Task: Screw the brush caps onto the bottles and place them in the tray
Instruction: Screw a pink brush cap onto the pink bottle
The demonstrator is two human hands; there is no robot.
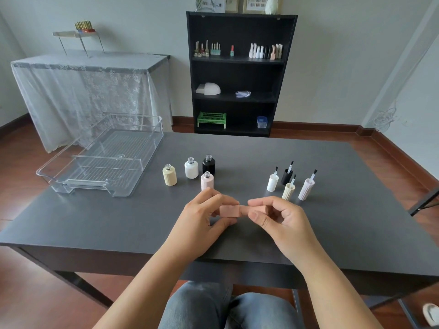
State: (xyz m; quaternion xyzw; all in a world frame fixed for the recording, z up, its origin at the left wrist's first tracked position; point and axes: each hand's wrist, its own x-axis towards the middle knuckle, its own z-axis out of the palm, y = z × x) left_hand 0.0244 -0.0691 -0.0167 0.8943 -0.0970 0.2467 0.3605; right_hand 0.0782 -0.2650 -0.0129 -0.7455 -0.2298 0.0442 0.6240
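Note:
My left hand [202, 217] holds a salmon-pink square bottle [228, 210] on its side above the dark table [118, 217]. My right hand [280, 219] grips the matching pink brush cap [261, 208], which meets the bottle's neck. Behind them stand several open bottles: cream [169, 175], white [191, 168], black [208, 164] and pale pink [207, 181]. To the right, several brush caps stand upside down with brushes up: white [272, 182], black [286, 176], cream [288, 191] and pale pink [306, 188]. The clear plastic tray [59, 175] sits at the table's left.
A black bookshelf [240, 72] with polish bottles stands behind the table. A lace-covered side table [90, 74] is at the back left. My knees in jeans [213, 307] are under the table's near edge.

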